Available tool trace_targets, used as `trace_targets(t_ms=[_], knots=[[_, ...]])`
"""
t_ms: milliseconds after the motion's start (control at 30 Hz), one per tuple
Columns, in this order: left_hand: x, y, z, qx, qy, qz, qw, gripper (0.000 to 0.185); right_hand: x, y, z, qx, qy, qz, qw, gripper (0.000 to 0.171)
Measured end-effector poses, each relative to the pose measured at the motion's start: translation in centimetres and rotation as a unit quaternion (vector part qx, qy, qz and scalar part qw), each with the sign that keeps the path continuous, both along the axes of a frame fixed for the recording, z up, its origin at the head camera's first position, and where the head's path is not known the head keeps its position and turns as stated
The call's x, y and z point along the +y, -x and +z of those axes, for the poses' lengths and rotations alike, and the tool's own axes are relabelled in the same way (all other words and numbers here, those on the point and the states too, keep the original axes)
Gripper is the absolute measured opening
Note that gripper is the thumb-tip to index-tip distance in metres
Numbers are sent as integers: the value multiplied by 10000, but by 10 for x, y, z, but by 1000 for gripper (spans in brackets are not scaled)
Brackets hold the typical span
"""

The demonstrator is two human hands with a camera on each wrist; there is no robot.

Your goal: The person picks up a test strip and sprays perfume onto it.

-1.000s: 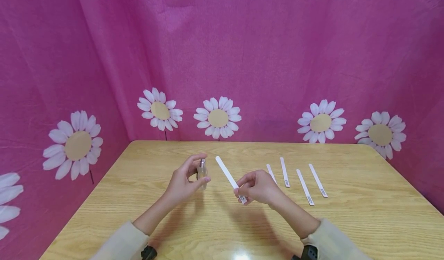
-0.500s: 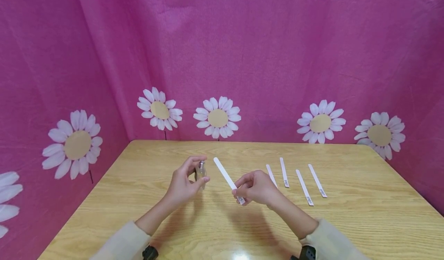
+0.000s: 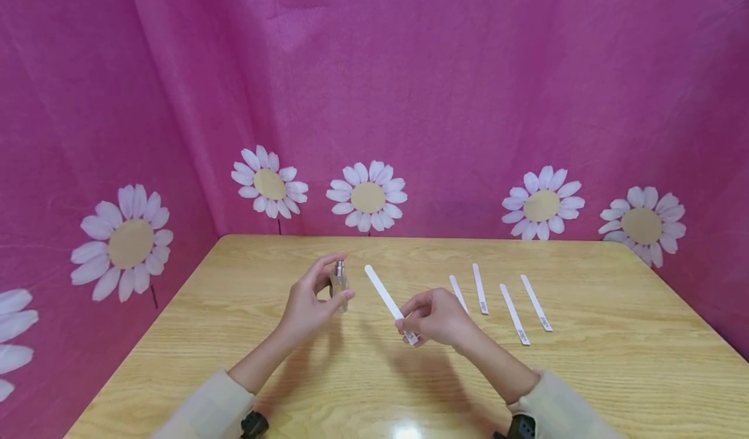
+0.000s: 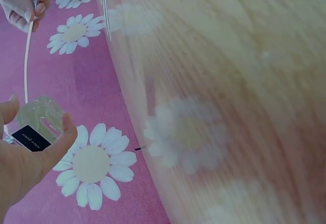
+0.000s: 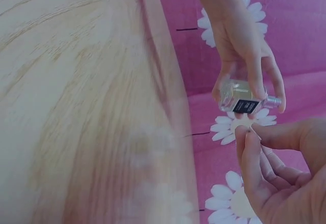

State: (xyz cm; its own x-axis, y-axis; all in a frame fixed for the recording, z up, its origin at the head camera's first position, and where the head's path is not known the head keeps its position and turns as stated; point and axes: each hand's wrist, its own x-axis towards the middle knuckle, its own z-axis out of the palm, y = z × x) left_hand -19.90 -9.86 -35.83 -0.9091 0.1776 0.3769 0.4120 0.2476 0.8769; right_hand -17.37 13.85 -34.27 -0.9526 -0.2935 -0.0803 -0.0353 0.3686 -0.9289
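Note:
My left hand (image 3: 307, 299) grips a small clear glass perfume bottle (image 4: 43, 114) with a black label. Its index finger lies at the top of the silver spray nozzle (image 3: 340, 268), and the thumb is on the glass. The bottle is upright above the table. Facing it, my right hand (image 3: 435, 315) pinches a white paper scent strip (image 3: 382, 289) by its printed lower end. The strip's rounded tip slants up toward the bottle, with a short gap between them. In the right wrist view the strip is seen nearly end-on between finger and thumb, mostly hidden.
Several similar white scent strips (image 3: 515, 315) lie spread on the wooden table (image 3: 614, 354) to the right, one partly hidden behind my right hand. A pink cloth (image 3: 445, 101) printed with daisies hangs behind the table and along its left.
The perfume bottle leaned a little half a second ago and now stands straighter, with my left hand slightly higher. The strip's tip shifted slightly left, then back right.

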Motion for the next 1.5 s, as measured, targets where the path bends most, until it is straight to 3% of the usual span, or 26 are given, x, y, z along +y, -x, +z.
trace_targets(t_ms=[433, 700, 833, 1133, 1500], knots=[[-7, 1, -1, 20, 76, 46, 10000, 58, 25, 17, -24, -344, 198, -793, 9961, 20], [-7, 2, -6, 83, 199, -148, 9997, 55, 36, 27, -34, -446, -30, -1060, 9934, 26], [-7, 2, -7, 54, 285, -90, 9995, 56, 40, 33, -40, -434, -108, -1249, 9912, 29], [-11, 6, -7, -287, 293, -23, 9992, 55, 43, 43, -46, -526, -3, -1645, 9850, 34], [-14, 13, -15, -586, 348, -392, 9969, 53, 45, 48, -51, -604, 125, -1716, 9832, 33]])
